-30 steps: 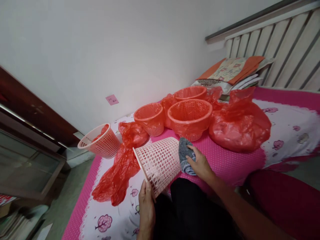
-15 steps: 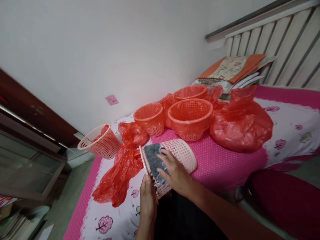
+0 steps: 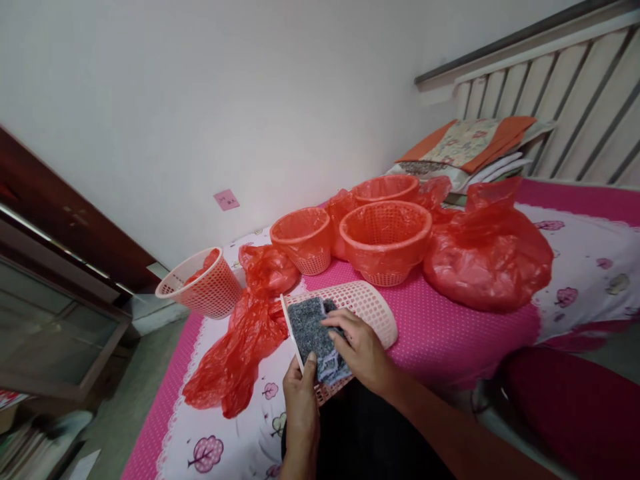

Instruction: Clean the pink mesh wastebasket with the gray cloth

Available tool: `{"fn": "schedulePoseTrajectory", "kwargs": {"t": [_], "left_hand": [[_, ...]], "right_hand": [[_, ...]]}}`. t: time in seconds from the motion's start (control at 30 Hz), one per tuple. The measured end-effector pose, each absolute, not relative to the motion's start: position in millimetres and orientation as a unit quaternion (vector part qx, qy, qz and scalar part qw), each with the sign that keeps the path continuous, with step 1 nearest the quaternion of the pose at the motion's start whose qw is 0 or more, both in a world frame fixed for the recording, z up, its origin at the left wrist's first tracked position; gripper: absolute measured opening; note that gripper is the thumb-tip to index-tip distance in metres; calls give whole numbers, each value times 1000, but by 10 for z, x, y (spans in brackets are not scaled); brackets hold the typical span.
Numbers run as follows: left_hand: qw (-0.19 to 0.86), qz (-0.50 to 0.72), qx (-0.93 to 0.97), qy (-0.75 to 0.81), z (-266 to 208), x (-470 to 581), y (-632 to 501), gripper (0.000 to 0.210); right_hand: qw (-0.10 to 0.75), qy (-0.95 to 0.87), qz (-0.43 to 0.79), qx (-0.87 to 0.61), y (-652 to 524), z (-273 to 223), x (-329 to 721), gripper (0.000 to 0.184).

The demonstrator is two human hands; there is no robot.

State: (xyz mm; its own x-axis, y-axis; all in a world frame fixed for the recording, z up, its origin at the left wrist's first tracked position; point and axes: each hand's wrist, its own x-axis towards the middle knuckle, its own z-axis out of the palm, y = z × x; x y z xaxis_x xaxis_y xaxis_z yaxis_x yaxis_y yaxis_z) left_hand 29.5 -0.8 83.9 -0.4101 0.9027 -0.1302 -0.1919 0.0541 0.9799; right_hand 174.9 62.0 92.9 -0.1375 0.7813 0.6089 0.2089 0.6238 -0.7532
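A pale pink perforated plastic wastebasket [image 3: 373, 303] lies on its side in front of me, its rim towards the left. Over its wall is spread a grey fuzzy cleaning cloth [image 3: 306, 327] with a light edge. My left hand [image 3: 301, 400] grips the basket's rim from below, its thumb pressing on the cloth's lower corner. Bent fingers of my right hand [image 3: 361, 347] hold the cloth's right part against the basket. A crumpled red plastic bag [image 3: 245, 360] lies just left of the basket.
Another pink basket [image 3: 215, 293] leans at the left with red plastic inside. Bag-lined baskets [image 3: 385, 243] stand behind, beside a full red bag [image 3: 493, 260]. Folded cushions or bedding [image 3: 465, 147] are stacked by the radiator [image 3: 550, 100]. A dark red stool [image 3: 570, 407] stands at the right.
My left thumb has come over the rim onto the cloth. The cloth lies flatter and a little lower, and my right hand has shifted slightly right.
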Motion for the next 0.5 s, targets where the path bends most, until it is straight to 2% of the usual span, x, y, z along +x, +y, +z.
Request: {"fn": "schedulePoseTrajectory", "kwargs": {"t": [0.17, 0.3, 0.37, 0.5], "left_hand": [[442, 607, 313, 581, 793, 277, 13, 39], [437, 609, 329, 575, 818, 289, -2, 44], [437, 612, 331, 570, 828, 295, -21, 48], [447, 605, 328, 571, 841, 310, -91, 56]], "right_hand": [[641, -648, 185, -366, 592, 1060, 1900, 30], [631, -704, 140, -295, 395, 1194, 1841, 41], [622, -703, 167, -303, 392, 1172, 1786, 44], [571, -641, 316, -404, 566, 1054, 1711, 60]]}}
